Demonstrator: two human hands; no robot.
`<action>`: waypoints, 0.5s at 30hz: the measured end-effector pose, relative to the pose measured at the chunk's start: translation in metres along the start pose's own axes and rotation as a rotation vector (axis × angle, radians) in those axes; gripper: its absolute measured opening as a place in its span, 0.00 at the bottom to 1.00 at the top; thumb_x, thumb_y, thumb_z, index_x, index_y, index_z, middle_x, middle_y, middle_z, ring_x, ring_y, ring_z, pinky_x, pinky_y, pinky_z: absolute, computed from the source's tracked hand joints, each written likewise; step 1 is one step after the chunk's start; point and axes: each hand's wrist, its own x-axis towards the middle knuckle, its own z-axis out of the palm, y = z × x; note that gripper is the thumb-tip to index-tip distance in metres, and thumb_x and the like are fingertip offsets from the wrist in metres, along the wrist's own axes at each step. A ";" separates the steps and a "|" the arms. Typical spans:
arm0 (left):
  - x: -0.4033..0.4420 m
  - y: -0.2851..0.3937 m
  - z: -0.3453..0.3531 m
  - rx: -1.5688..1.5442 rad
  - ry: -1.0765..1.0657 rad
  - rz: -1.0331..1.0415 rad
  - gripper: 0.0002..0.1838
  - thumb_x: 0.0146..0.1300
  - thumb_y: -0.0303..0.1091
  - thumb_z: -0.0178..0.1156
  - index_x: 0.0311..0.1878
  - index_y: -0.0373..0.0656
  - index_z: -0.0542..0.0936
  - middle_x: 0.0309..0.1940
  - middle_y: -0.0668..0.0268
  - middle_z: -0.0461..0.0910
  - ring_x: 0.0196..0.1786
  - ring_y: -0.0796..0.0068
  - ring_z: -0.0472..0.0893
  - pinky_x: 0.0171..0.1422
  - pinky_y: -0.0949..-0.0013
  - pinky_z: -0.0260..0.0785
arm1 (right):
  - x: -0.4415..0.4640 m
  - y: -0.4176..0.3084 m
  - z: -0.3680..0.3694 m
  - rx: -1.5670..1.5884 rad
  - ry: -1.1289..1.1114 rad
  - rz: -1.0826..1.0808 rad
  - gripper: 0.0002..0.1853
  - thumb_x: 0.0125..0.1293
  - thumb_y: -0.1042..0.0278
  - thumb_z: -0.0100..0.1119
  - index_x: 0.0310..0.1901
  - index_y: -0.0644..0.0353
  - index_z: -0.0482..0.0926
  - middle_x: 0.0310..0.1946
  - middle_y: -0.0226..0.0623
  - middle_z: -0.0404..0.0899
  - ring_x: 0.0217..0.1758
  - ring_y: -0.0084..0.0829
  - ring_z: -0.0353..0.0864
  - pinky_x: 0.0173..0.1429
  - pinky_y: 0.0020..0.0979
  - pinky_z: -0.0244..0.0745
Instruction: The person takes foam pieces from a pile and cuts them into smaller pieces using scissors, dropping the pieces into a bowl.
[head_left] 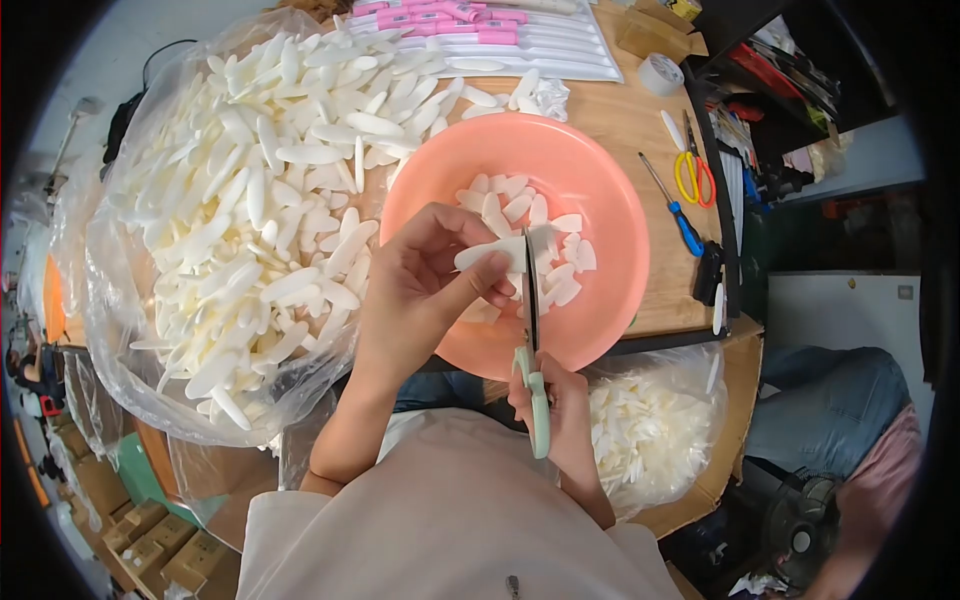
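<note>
Over a salmon-pink basin [622, 215], my left hand [425, 280] pinches a flat white oval piece [485, 255] between thumb and fingers. My right hand [562, 405] grips scissors [533, 365] with pale green handles, their dark blades pointing away from me. The blades lie at the right end of the white piece; whether they have cut into it I cannot tell. Several short white cut pieces [567, 292] lie in the basin below. Left of the basin spreads a big heap of whole white oval pieces [240, 200] on clear plastic.
White trays [575, 50] with pink parts [455, 15] lie at the back. To the right are a tape roll [660, 75], yellow-red scissors [692, 175] and a blue screwdriver [686, 228]. A bag of white pieces [650, 425] sits in a carton below. Another person's leg [825, 405] is at right.
</note>
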 end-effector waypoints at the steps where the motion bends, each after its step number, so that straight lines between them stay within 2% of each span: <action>1: 0.000 0.000 0.000 0.007 0.001 -0.003 0.06 0.64 0.20 0.61 0.42 0.33 0.75 0.36 0.63 0.79 0.36 0.78 0.82 0.40 0.74 0.80 | 0.000 -0.002 0.000 0.001 -0.003 0.001 0.19 0.70 0.53 0.58 0.36 0.63 0.71 0.26 0.28 0.69 0.23 0.17 0.66 0.26 0.21 0.65; 3: 0.001 0.000 -0.004 0.018 0.007 -0.005 0.06 0.64 0.21 0.61 0.41 0.33 0.75 0.35 0.63 0.78 0.36 0.78 0.82 0.40 0.74 0.79 | 0.000 -0.007 0.001 0.003 0.059 0.027 0.10 0.62 0.75 0.63 0.32 0.65 0.70 0.27 0.35 0.75 0.27 0.22 0.75 0.33 0.25 0.73; 5: 0.009 -0.007 -0.019 0.408 0.068 0.084 0.07 0.63 0.22 0.62 0.44 0.33 0.76 0.34 0.63 0.79 0.39 0.75 0.81 0.43 0.72 0.75 | 0.000 -0.005 0.002 0.053 0.077 0.002 0.10 0.64 0.74 0.63 0.33 0.65 0.70 0.27 0.34 0.75 0.26 0.20 0.74 0.33 0.24 0.72; 6: 0.017 -0.011 -0.028 0.410 0.071 0.085 0.07 0.63 0.22 0.62 0.44 0.33 0.76 0.34 0.63 0.79 0.39 0.75 0.81 0.43 0.72 0.75 | 0.000 -0.003 0.002 0.102 0.101 -0.023 0.10 0.65 0.73 0.62 0.33 0.65 0.70 0.26 0.33 0.74 0.26 0.19 0.73 0.33 0.23 0.71; 8: 0.038 -0.025 -0.055 0.967 0.432 0.342 0.07 0.65 0.27 0.61 0.43 0.34 0.79 0.38 0.60 0.80 0.44 0.70 0.80 0.47 0.70 0.73 | -0.001 0.002 -0.003 0.079 0.064 -0.078 0.09 0.67 0.71 0.61 0.36 0.65 0.71 0.26 0.30 0.73 0.26 0.18 0.71 0.32 0.21 0.68; 10: 0.052 -0.054 -0.094 1.326 0.560 0.354 0.09 0.67 0.32 0.59 0.42 0.36 0.82 0.45 0.57 0.81 0.46 0.66 0.80 0.50 0.67 0.73 | -0.001 0.001 -0.003 0.121 0.049 -0.008 0.09 0.67 0.70 0.60 0.37 0.65 0.71 0.26 0.29 0.72 0.26 0.18 0.69 0.32 0.21 0.67; 11: 0.060 -0.073 -0.120 1.326 0.560 0.357 0.09 0.67 0.32 0.59 0.42 0.36 0.82 0.45 0.57 0.81 0.46 0.66 0.80 0.50 0.67 0.73 | -0.001 0.001 -0.002 0.121 0.049 -0.011 0.09 0.67 0.70 0.60 0.37 0.65 0.71 0.26 0.29 0.72 0.26 0.18 0.69 0.32 0.21 0.67; 13: 0.070 -0.088 -0.145 1.724 0.499 0.395 0.12 0.68 0.36 0.58 0.43 0.36 0.83 0.46 0.57 0.82 0.45 0.64 0.80 0.51 0.65 0.71 | 0.000 0.003 0.000 0.089 0.032 -0.054 0.09 0.66 0.70 0.61 0.38 0.65 0.71 0.25 0.29 0.70 0.25 0.18 0.69 0.32 0.22 0.67; 14: 0.070 -0.085 -0.144 1.722 0.500 0.399 0.12 0.68 0.36 0.58 0.43 0.36 0.83 0.46 0.57 0.82 0.45 0.64 0.80 0.51 0.65 0.71 | 0.000 0.002 -0.001 0.087 0.034 -0.057 0.09 0.66 0.70 0.61 0.38 0.65 0.71 0.25 0.29 0.70 0.25 0.18 0.69 0.32 0.22 0.67; 15: 0.070 -0.081 -0.143 1.434 0.565 0.359 0.10 0.66 0.34 0.59 0.42 0.36 0.83 0.45 0.57 0.82 0.42 0.60 0.81 0.50 0.61 0.72 | 0.000 0.000 -0.001 0.051 0.033 -0.037 0.09 0.66 0.71 0.61 0.38 0.65 0.71 0.25 0.29 0.70 0.25 0.18 0.69 0.32 0.22 0.67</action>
